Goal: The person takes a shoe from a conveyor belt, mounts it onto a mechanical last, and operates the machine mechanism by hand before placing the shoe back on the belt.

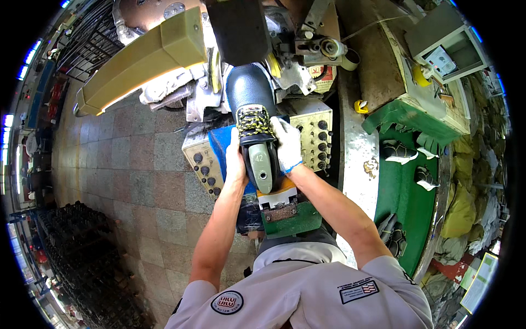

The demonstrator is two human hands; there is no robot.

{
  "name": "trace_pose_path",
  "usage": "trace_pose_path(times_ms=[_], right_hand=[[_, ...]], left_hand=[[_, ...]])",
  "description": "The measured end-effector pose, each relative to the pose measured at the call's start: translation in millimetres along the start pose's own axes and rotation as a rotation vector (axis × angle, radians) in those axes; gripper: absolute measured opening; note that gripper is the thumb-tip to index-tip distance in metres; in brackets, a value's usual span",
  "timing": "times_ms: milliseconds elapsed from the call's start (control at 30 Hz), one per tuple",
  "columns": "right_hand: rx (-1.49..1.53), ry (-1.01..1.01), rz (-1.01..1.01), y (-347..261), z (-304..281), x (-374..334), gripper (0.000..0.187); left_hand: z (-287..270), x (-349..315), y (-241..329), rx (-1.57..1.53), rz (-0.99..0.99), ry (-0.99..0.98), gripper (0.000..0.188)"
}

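Observation:
A dark leather shoe upper [249,90] with yellow-and-black laces sits over a grey-green shoe last [261,164], its toe pointing away from me under the head of a machine [239,33]. The last's rear end, with a round metal hole, faces me. In a white glove, my left hand [235,159] is pressed along the left side of the heel. My right hand [287,143], also white-gloved with a blue band at the wrist, grips the right side beside the laces. Between them the two hands hold the shoe; some fingertips are hidden behind it.
Knobbed control panels [315,140] flank the shoe on both sides. A yellowish machine arm [148,55] reaches out at upper left. On the right, a green-lined bench [402,189] carries several shoe parts near a grey open box [452,49]. Dark racks [82,247] stand at lower left on the tiled floor.

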State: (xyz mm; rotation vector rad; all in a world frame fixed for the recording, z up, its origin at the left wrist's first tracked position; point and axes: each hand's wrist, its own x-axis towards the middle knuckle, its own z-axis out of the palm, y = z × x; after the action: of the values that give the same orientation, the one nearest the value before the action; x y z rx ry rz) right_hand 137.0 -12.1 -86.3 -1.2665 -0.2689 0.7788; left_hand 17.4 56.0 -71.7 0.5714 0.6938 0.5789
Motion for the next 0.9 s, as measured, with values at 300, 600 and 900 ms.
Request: trace_pose_path(times_ms=[300,600,900], right_hand=[[-0.019,0.009,-0.077,-2.0,-0.3,5.4,0.04],[-0.135,0.059,-0.136,8.8,-0.2,4.3,0.038],[-0.17,0.042,-0.218,0.4,7.1,2.5,0.031]], left_hand=[[-3.9,6.6,-3.7,0.103,0.071,0.004,0.057],[-6.0,15.4,-6.9,0.145,0.16,0.0,0.056],[-14.0,21.5,-8.5,0.235,0.276,-0.046,0.051]])
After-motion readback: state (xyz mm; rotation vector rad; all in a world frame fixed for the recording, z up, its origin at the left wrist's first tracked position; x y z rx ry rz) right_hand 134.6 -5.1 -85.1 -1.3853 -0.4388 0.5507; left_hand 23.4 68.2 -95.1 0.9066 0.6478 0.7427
